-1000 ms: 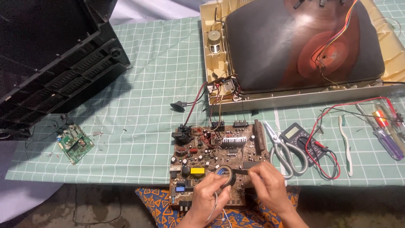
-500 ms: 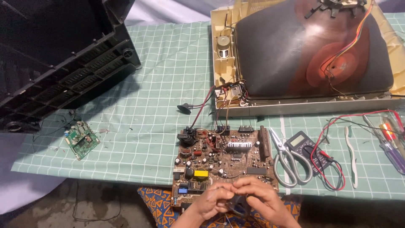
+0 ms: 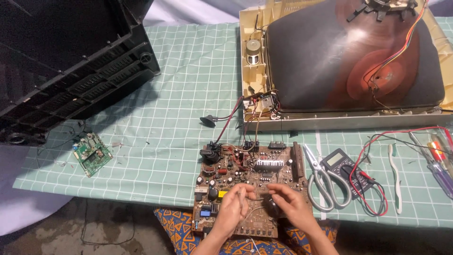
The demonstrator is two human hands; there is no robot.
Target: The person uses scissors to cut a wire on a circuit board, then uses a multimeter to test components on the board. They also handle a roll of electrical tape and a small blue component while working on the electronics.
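Both hands are resting on the brown circuit board (image 3: 255,189) at the mat's six o'clock edge. The left hand (image 3: 234,208) is lying with curled fingers; the right hand (image 3: 289,204) is pinching a dark round part (image 3: 272,206). Scissors (image 3: 321,182) are lying at three o'clock.

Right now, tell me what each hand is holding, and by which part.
The right hand grips a small dark round object by its side, over the brown circuit board. The left hand rests fingertips on the board; whether it pinches anything cannot be told.
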